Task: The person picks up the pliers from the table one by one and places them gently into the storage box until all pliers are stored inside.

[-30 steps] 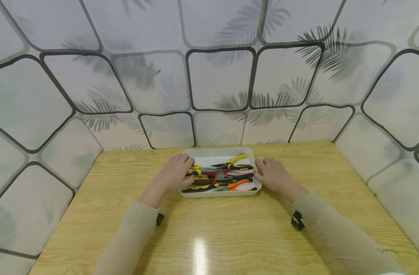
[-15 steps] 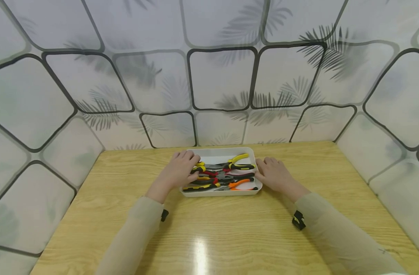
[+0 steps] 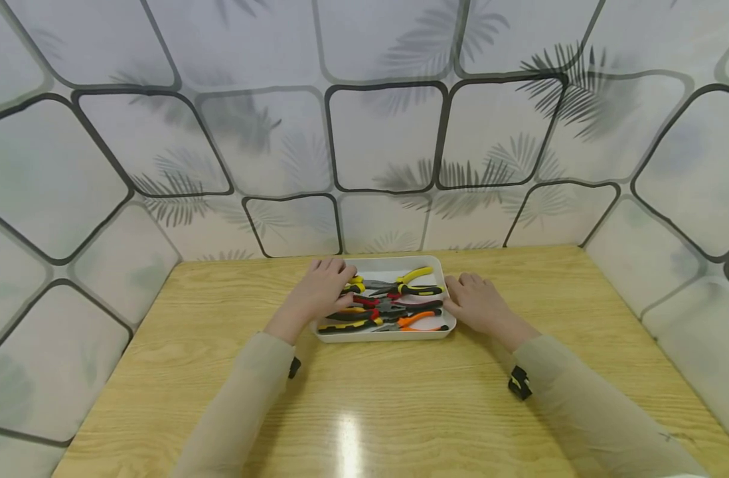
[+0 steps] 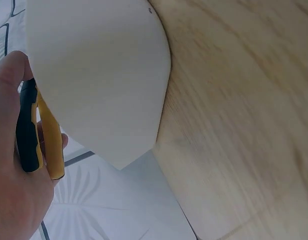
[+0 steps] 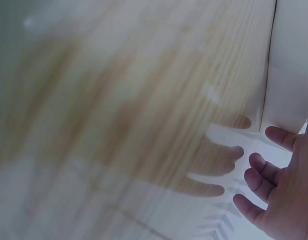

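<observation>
A white tray (image 3: 388, 337) holds several pliers. My left hand (image 3: 314, 292) reaches over its left end and grips pliers (image 3: 355, 286) with yellow-and-black handles. In the left wrist view, those handles (image 4: 54, 145) lie between thumb and fingers, beside the tray's outer wall (image 4: 101, 95). Their nose overlaps the other pliers in the head view. My right hand (image 3: 475, 305) rests at the tray's right end, thumb at the wall. The right wrist view shows its fingers (image 5: 264, 170) loosely bent, with nothing between them.
Inside the tray also lie pliers with yellow-and-black handles (image 3: 421, 291) at the back right, orange-handled pliers (image 3: 418, 319) at the front right and red-and-black handles (image 3: 364, 302) mid-tray. A patterned wall (image 3: 382, 226) stands behind the wooden table (image 3: 400, 398).
My left hand has shifted right and slightly forward over the tray, and the gripped yellow-and-black pliers have moved right with it. The right hand has stayed at the tray's right end.
</observation>
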`<state>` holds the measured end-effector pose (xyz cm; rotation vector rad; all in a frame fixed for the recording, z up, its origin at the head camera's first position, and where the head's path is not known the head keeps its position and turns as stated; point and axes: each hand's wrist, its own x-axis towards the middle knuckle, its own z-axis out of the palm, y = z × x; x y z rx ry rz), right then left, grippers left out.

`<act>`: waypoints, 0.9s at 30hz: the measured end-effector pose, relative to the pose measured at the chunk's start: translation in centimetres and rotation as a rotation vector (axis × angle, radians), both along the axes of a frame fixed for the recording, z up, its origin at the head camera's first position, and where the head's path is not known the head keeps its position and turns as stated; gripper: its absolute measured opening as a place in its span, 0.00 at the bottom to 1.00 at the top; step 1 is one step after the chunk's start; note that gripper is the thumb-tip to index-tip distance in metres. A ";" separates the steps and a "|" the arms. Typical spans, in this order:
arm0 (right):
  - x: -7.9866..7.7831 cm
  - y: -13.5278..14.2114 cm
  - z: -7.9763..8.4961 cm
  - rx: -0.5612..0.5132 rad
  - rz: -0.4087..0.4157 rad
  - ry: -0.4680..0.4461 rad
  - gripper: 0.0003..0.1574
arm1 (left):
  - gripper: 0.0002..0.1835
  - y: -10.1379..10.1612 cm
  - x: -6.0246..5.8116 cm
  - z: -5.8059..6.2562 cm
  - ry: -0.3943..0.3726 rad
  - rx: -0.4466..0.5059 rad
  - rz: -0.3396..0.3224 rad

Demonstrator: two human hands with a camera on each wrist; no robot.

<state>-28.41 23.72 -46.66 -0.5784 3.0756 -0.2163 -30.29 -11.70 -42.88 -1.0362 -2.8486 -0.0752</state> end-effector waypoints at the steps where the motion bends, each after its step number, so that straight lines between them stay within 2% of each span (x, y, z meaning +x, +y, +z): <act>1: 0.0 0.0 0.0 0.002 0.000 0.000 0.23 | 0.15 0.1 -0.1 0.0 0.002 -0.003 0.002; 10: -0.2 0.1 -0.1 0.007 -0.005 -0.005 0.22 | 0.16 0.7 -0.9 -0.5 -0.006 -0.059 0.003; 20: -0.3 0.2 -0.2 -0.001 -0.006 -0.006 0.21 | 0.19 1.6 -1.3 -0.1 -0.031 -0.124 0.011; 27: 0.0 0.0 0.1 0.003 0.007 -0.002 0.20 | 0.22 2.1 -1.7 -0.4 -0.052 -0.160 0.029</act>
